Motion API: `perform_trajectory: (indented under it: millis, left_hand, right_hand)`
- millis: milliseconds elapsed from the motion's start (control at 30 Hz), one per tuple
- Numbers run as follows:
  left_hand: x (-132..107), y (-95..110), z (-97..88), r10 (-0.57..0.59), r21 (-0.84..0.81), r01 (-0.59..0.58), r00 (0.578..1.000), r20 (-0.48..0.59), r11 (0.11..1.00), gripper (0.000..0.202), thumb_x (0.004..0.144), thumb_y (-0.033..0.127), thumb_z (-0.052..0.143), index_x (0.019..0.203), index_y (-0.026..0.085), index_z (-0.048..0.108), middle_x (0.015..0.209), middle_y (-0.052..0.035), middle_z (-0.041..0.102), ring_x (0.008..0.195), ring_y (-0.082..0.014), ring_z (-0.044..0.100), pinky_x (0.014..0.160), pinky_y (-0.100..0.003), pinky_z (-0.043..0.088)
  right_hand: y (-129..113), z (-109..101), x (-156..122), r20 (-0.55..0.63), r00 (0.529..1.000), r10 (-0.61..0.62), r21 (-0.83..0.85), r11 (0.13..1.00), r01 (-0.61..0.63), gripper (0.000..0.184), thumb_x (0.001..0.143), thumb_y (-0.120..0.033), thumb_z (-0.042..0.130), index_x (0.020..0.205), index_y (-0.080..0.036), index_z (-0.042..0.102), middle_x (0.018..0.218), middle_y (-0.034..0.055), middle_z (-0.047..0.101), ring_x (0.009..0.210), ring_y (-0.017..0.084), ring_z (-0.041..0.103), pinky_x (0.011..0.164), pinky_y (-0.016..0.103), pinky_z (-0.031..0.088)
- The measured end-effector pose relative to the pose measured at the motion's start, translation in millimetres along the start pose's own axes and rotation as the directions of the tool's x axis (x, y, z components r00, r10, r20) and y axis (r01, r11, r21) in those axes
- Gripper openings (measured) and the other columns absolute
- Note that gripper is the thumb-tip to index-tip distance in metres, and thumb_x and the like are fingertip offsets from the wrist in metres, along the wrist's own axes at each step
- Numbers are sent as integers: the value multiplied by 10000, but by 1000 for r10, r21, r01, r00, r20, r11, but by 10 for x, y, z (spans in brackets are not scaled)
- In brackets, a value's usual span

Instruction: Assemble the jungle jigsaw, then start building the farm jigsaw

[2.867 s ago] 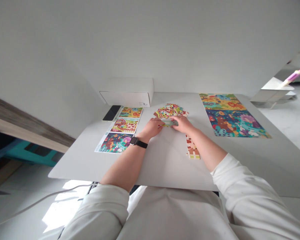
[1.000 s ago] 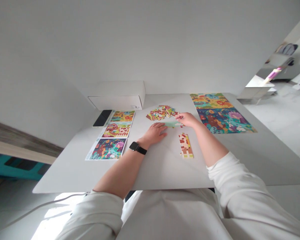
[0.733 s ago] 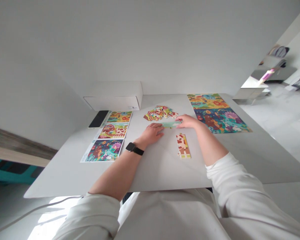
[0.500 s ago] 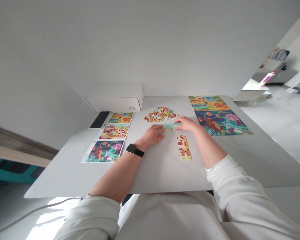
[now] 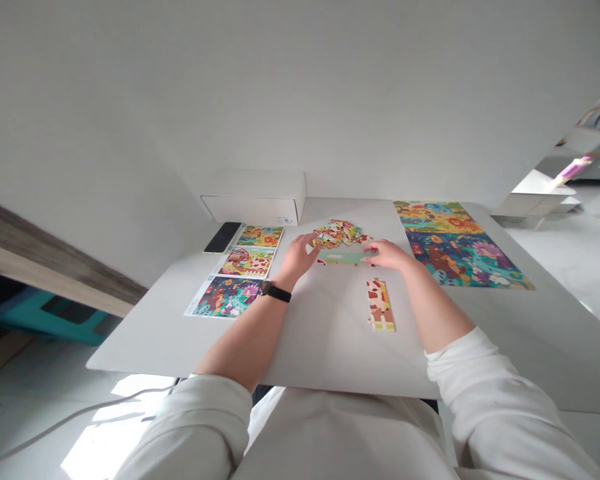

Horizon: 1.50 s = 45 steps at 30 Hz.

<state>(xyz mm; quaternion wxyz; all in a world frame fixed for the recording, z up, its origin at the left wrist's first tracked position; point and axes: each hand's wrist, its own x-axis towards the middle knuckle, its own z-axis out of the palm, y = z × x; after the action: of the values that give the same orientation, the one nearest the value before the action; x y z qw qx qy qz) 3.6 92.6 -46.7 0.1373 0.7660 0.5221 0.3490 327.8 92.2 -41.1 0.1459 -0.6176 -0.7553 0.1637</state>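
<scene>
A pale green strip of joined puzzle pieces [image 5: 341,257] lies flat on the table between my hands. My right hand [image 5: 384,255] has its fingers curled and closed on the strip's right end. My left hand [image 5: 300,255] is at the left edge of a loose heap of puzzle pieces [image 5: 339,233], its thumb and fingers apart; its fingertips reach the heap. Nearer to me lies a separate joined block of puzzle pieces [image 5: 381,307] with brown-and-white cow patches. A small red bit shows just below the strip's left end.
Left of my left hand are three picture sheets [image 5: 246,262] and a dark phone [image 5: 223,237]. Behind stands a white box [image 5: 253,200] against the wall. On the right lie two assembled puzzles [image 5: 460,257], edge to edge. The table [image 5: 310,340] ends close to my body.
My left hand has left the strip's left end and moved up to the heap, its fingers lifting. My right hand stays at the strip's right end. The camera view has shifted slightly.
</scene>
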Motion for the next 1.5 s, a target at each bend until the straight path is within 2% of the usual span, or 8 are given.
perform_trajectory:
  millis: [167,467,633,800,967,1067,1333,1500]
  left_hand:
    - [316,-187,-104,-327,66,324,945,33,944,651,846,310,794,1452,168,602,1394,-195,710,1294,-327,687,1083,-444,552]
    - [528,-350,4,-265,216,232,954,139,948,521,692,481,872,1118,202,761,1282,-150,756,1178,-334,713,995,-368,532]
    - [476,-400,34,-301,69,296,952,62,953,573,641,352,902,1157,206,701,1232,-110,771,1142,-285,716,960,-347,539]
    - [481,-383,-52,-376,-191,370,926,4,909,210,792,208,773,976,212,673,951,-46,786,921,-211,739,860,-333,569]
    - [515,-233,-213,-473,-577,393,881,13,716,151,868,241,770,926,186,642,916,-83,811,841,-191,765,727,-287,576]
    - [474,-49,-260,-430,-726,345,900,76,594,241,869,311,831,923,177,637,917,-89,822,833,-173,770,710,-258,580]
    - [253,499,-171,-238,-832,318,944,230,455,370,791,367,953,874,154,663,772,-35,770,662,-114,715,672,-238,577]
    - [194,591,-82,-207,-829,328,943,260,453,341,831,350,932,888,150,662,760,-30,764,670,-115,720,701,-246,587]
  right_hand:
    - [12,1,29,-49,999,15,22,1000,-14,347,820,-329,887,1149,-235,833,1125,89,825,969,236,776,883,321,594]
    - [-56,24,4,-127,991,-32,19,999,35,235,876,-288,819,1106,-246,839,1068,65,816,969,212,768,908,312,590]
    - [-96,44,-8,-151,988,-10,38,999,16,211,909,-258,758,1101,-232,841,1053,61,817,914,201,760,881,304,587]
    - [-158,52,-37,-172,985,20,74,997,-7,208,911,-215,725,1083,-227,840,1101,65,821,906,201,757,931,323,579]
    - [-262,46,-105,-255,967,17,181,983,30,209,941,-237,668,1069,-250,832,1079,46,831,858,199,737,866,323,579]
    - [-361,25,-141,-321,947,1,313,944,105,225,963,-293,636,1089,-253,818,1026,45,833,854,208,731,865,341,578]
    - [-718,-78,-223,-278,961,-15,662,722,203,448,895,-677,692,976,-241,752,853,44,764,724,202,658,657,310,512]
    - [-824,-119,-292,-239,971,-2,668,725,166,485,878,-716,699,808,-238,672,690,-3,636,592,153,510,552,277,392]
